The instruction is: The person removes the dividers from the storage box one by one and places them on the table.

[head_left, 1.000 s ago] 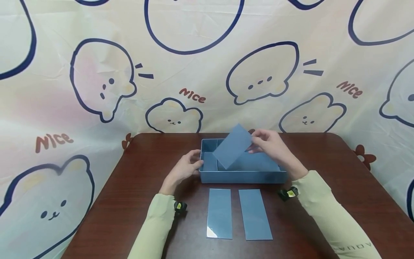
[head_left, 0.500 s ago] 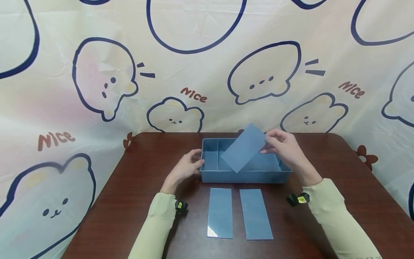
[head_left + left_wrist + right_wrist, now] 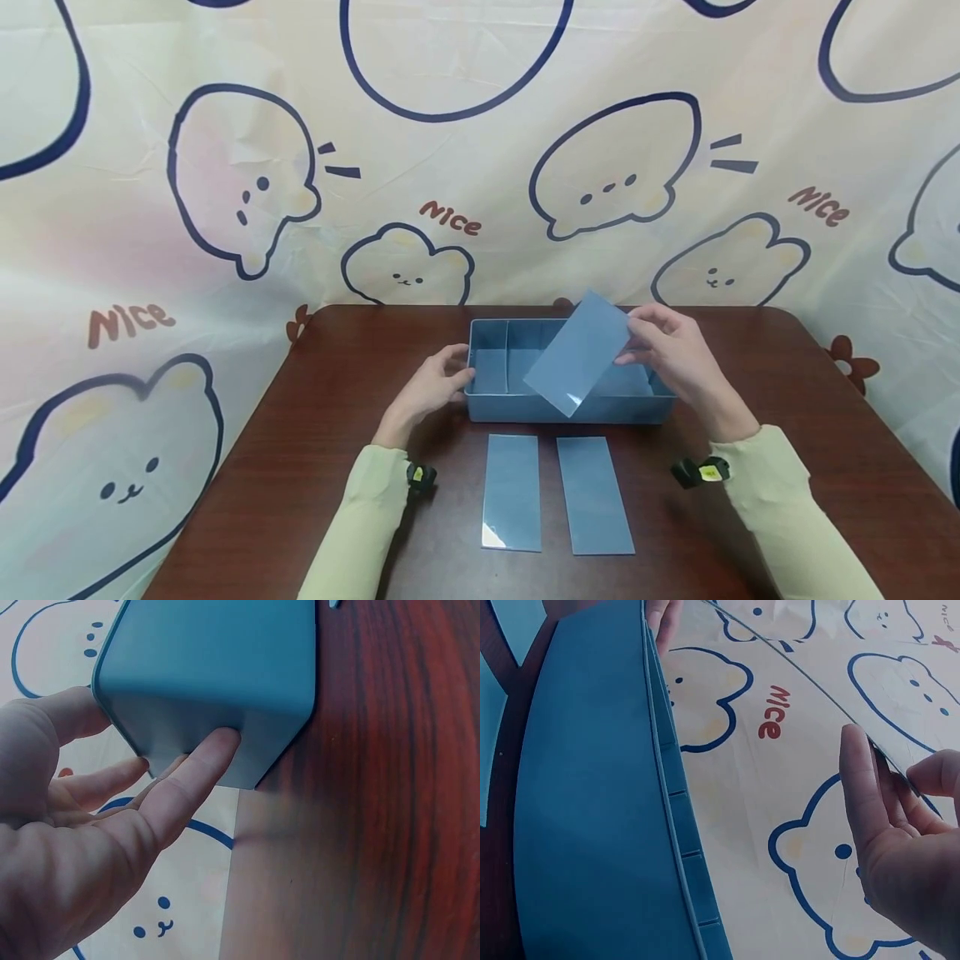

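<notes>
The left hand (image 3: 426,385) rests loosely extended fingers against the left end of the divided tray (image 3: 570,410); light contact could let it shift if bumped. Above it, the tilted panel (image 3: 579,357), pinched near one corner by the right hand (image 3: 675,350), could pivot. Count: one tray; three panels, two flat on the table (image 3: 262,500).

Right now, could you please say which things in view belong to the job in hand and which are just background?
Part of the job:
blue box, touched by left hand
blue panel, held by right hand
likely, two similar panels

Background:
brown table
patterned backdrop
wrist cameras
</notes>
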`<action>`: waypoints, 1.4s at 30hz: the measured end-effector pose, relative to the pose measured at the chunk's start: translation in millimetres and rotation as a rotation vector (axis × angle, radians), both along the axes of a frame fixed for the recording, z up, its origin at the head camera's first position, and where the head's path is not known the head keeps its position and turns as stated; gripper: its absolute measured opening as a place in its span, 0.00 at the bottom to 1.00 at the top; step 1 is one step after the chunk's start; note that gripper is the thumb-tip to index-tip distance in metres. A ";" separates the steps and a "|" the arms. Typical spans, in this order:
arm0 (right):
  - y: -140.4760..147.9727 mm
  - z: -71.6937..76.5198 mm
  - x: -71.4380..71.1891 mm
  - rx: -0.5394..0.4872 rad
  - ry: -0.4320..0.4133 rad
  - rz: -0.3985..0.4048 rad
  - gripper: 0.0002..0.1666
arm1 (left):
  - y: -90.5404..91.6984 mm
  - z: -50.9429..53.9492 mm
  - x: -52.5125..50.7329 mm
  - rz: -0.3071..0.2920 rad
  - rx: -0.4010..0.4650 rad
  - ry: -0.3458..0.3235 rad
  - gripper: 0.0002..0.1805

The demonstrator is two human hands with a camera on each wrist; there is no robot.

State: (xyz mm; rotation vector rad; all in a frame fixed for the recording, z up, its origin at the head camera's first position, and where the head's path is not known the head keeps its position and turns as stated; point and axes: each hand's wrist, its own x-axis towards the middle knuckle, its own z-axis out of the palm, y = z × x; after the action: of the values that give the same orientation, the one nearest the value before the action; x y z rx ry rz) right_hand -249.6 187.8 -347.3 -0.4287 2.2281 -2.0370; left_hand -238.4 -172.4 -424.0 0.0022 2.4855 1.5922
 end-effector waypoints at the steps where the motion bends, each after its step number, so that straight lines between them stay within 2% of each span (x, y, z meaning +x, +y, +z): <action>1: 0.9 -0.9 0.5 0.001 -0.003 -0.003 0.15 | 0.0 0.1 0.0 0.000 0.000 -0.001 0.30; 9: 6.8 -12.2 4.7 -0.058 -0.009 0.062 0.13 | -0.1 -0.5 0.2 0.001 0.003 0.005 0.30; 20: 10.3 -17.7 9.8 0.004 -0.058 0.018 0.16 | 0.7 -0.7 0.5 -0.003 0.005 0.014 0.31; 34: 28.0 -25.3 15.7 0.034 -0.053 -0.003 0.16 | 3.2 -2.0 -1.2 -0.007 -0.005 0.008 0.30; 42: 36.0 -30.6 11.4 0.066 -0.033 0.004 0.16 | 2.4 1.0 -0.4 -0.005 0.002 0.014 0.30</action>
State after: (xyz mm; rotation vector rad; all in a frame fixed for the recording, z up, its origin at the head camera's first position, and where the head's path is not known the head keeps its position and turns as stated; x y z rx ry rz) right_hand -238.2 223.8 -377.9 -0.3902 2.2652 -1.9474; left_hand -238.7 -170.0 -423.0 0.0194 2.4926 1.5975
